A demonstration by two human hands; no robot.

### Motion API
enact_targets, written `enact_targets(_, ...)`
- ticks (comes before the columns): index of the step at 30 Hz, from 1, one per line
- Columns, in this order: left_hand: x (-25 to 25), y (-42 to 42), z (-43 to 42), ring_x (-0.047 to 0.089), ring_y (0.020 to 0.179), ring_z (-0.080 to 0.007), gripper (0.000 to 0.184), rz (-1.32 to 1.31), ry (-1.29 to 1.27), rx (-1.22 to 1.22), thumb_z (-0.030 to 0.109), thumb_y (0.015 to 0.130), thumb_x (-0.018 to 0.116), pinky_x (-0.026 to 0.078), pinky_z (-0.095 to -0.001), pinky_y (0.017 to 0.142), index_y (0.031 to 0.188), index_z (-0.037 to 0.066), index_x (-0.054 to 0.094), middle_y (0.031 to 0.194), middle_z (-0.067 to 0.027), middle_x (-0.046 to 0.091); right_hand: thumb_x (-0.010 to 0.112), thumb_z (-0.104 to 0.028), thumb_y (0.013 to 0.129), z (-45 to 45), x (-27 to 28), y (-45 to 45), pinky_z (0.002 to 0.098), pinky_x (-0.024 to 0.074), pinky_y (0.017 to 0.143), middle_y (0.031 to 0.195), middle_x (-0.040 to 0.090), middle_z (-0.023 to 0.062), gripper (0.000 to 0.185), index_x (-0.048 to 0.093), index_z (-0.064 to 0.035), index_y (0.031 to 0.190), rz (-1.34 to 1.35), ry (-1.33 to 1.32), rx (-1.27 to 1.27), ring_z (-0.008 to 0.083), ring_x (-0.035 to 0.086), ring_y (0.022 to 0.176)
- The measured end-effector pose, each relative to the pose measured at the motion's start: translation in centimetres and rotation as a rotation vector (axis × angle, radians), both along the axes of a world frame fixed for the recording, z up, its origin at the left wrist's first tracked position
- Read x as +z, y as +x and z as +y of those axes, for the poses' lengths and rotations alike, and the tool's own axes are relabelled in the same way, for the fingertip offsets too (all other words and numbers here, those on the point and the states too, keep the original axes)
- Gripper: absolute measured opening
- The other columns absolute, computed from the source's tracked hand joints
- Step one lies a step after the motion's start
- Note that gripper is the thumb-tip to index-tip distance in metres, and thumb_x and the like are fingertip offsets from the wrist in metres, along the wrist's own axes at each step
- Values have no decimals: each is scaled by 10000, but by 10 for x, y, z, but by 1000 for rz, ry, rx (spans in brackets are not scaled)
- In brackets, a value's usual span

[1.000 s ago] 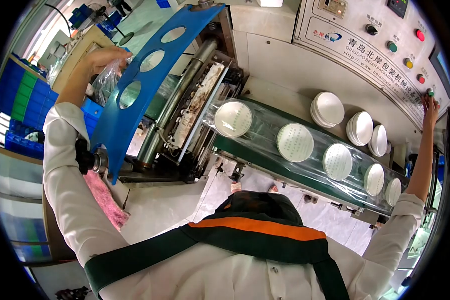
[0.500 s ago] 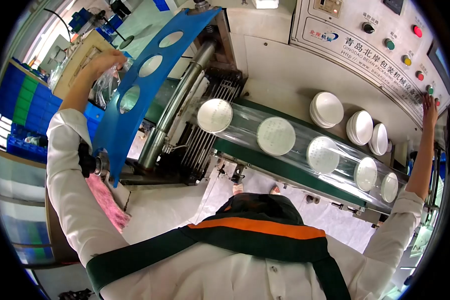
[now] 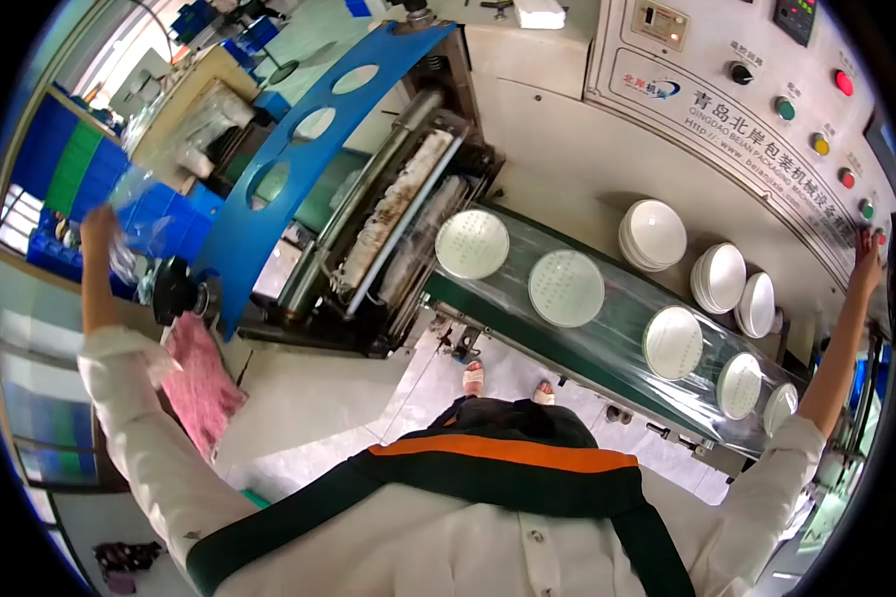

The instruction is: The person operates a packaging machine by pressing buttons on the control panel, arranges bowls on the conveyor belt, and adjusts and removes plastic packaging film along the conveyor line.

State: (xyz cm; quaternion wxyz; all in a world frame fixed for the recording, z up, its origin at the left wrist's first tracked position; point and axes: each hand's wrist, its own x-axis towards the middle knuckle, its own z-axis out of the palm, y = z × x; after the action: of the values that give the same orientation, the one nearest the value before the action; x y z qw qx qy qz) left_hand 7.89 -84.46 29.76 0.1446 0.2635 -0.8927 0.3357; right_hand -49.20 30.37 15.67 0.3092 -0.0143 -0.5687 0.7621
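Observation:
At the far left, my left hand [image 3: 98,234] is closed on crumpled clear plastic film [image 3: 134,239], left of a blue panel with round holes [image 3: 279,144]. What the film contains, if anything, is blurred. My right hand [image 3: 866,259] reaches to the lower right of a control panel [image 3: 707,99], its fingers stretched out at the buttons near a red button [image 3: 880,239]. Between my arms, several white bowls [image 3: 565,289] lie in a row under clear film on a green conveyor belt [image 3: 617,350].
Stacks of white bowls [image 3: 655,234] stand on the ledge behind the belt. A metal roller [image 3: 368,199] and a stained white bar [image 3: 398,204] sit at the belt's left end. A black knob [image 3: 174,291] juts out beside a pink cloth [image 3: 201,383]. Blue bins [image 3: 100,174] are at far left.
My left hand has moved left and down from behind the blue panel with the film. The stained white bar now shows beside the roller. The belt's bowls appear slightly farther right and lower.

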Motion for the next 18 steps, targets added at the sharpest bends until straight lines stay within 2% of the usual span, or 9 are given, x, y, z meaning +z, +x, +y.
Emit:
enact_targets(1, -19, 46, 9, 491, 525, -233, 112, -43, 18, 251, 206, 669, 480, 393, -336, 450, 678, 96, 498, 601, -73, 490, 461, -141, 783, -8, -11, -10, 320, 437, 790, 967, 476, 202, 364, 371, 105, 1037, -12, -15, 31, 254, 476, 931)
enact_targets(4, -135, 182, 50, 525, 654, -177, 163, -362, -85, 797, 199, 726, 415, 417, -296, 538, 761, 108, 545, 754, -51, 537, 466, -149, 786, -31, -1, 7, 288, 451, 746, 945, 498, 169, 328, 406, 82, 1012, 111, 303, 120, 205, 512, 867)
enact_targets(6, -207, 257, 94, 547, 739, -140, 225, -577, -139, 944, 194, 764, 371, 433, -270, 597, 816, 116, 576, 856, -35, 568, 467, -151, 786, -26, -3, 2, 285, 453, 740, 934, 504, 168, 316, 418, 81, 995, 131, 318, 87, 207, 519, 853)
enact_targets(7, -236, 282, 130, 546, 741, -154, 220, -591, -54, 1038, 206, 756, 388, 433, -284, 596, 823, 107, 572, 855, -46, 566, 468, -153, 787, -27, -3, -5, 281, 454, 735, 922, 510, 167, 304, 429, 80, 977, 151, 341, 63, 208, 526, 838)
enact_targets(11, -323, 344, 278, 539, 750, -209, 245, -290, 408, 1005, 251, 725, 453, 431, -341, 592, 853, 70, 556, 852, -86, 559, 487, -154, 778, -19, -2, -15, 260, 458, 717, 887, 527, 169, 285, 451, 81, 936, 164, 423, 18, 204, 539, 811)
enact_targets(12, -344, 357, 315, 538, 752, -223, 261, -235, 507, 905, 262, 717, 470, 431, -355, 591, 861, 60, 552, 851, -96, 557, 501, -163, 771, -21, 0, -12, 257, 463, 706, 863, 536, 163, 296, 452, 82, 930, 154, 404, 1, 200, 544, 790)
enact_targets(15, -397, 381, 413, 533, 759, -264, 325, -126, 710, 376, 296, 694, 519, 430, -398, 588, 883, 32, 541, 848, -126, 551, 509, -171, 766, -14, -1, -18, 254, 468, 691, 852, 542, 154, 301, 455, 82, 921, 105, 411, -20, 192, 545, 775)
enact_targets(16, -409, 374, 429, 532, 761, -277, 350, -58, 745, 328, 307, 686, 535, 429, -413, 587, 891, 23, 537, 848, -136, 550, 511, -174, 765, -10, -1, -21, 254, 472, 680, 846, 541, 143, 301, 454, 79, 917, 77, 438, -42, 183, 544, 770)
enact_targets(18, -420, 331, 428, 525, 779, -275, 366, 220, 875, 645, 304, 678, 541, 424, -413, 597, 908, 20, 525, 866, -141, 542, 514, -177, 763, -14, -1, -14, 253, 473, 679, 841, 539, 138, 305, 452, 77, 921, 59, 426, -49, 182, 542, 772)
